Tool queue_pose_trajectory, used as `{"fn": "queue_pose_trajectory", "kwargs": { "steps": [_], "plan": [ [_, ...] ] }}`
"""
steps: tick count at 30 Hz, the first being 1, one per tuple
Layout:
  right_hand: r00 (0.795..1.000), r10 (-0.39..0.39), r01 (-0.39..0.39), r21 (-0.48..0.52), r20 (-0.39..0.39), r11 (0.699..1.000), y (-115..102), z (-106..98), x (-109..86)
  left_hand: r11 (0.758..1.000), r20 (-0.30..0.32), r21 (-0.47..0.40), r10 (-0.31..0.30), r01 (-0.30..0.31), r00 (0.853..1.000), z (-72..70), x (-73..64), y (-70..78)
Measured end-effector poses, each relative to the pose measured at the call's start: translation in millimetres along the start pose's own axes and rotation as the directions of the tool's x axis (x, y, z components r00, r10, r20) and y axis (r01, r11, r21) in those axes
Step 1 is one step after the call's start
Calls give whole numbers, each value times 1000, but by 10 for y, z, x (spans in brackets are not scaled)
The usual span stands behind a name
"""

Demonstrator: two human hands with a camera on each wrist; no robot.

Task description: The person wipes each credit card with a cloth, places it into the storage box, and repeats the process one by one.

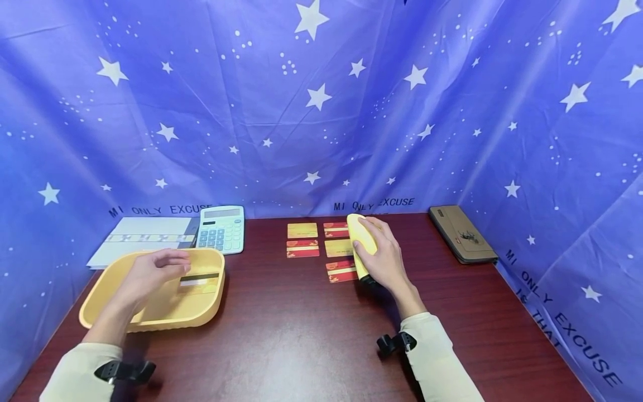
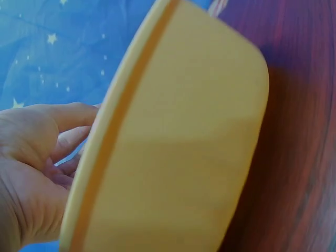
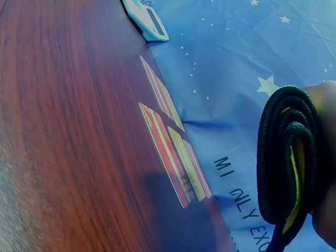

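My right hand grips a yellow elongated roll with a dark lower end, held over the right side of the bank-style cards. In the right wrist view the end of the roll shows black, coiled layers with a little yellow inside. Several red or yellow cards lie in two columns near the back of the table. My left hand is over the yellow basin, its fingers loosely bent, with nothing seen in it. Inside the basin lies a card with a dark stripe.
A pale calculator and a white box or book stand behind the basin. At the back right lies a brown zip wallet. A blue star-printed cloth hangs around the dark red table.
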State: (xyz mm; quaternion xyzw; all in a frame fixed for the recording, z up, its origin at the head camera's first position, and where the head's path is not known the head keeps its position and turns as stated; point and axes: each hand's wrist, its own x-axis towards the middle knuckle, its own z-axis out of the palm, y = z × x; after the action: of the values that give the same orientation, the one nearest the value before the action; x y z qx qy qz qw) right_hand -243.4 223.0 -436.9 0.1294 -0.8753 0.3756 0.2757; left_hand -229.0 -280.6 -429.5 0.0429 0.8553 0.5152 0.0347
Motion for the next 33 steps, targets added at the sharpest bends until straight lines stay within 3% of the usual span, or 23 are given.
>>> {"fn": "queue_pose_trajectory", "kwargs": {
  "steps": [13,24,33],
  "plan": [
    [998,22,-23,-11,-62,1000,118,-107,43,986,12,-130,104,-102,994,488,107,420],
    [997,47,-47,1,-54,999,136,-151,50,965,89,-231,150,-126,985,1173,346,803],
    [998,41,-40,11,-49,999,123,-147,40,959,32,-275,83,-71,996,1661,624,768]
  ]
}}
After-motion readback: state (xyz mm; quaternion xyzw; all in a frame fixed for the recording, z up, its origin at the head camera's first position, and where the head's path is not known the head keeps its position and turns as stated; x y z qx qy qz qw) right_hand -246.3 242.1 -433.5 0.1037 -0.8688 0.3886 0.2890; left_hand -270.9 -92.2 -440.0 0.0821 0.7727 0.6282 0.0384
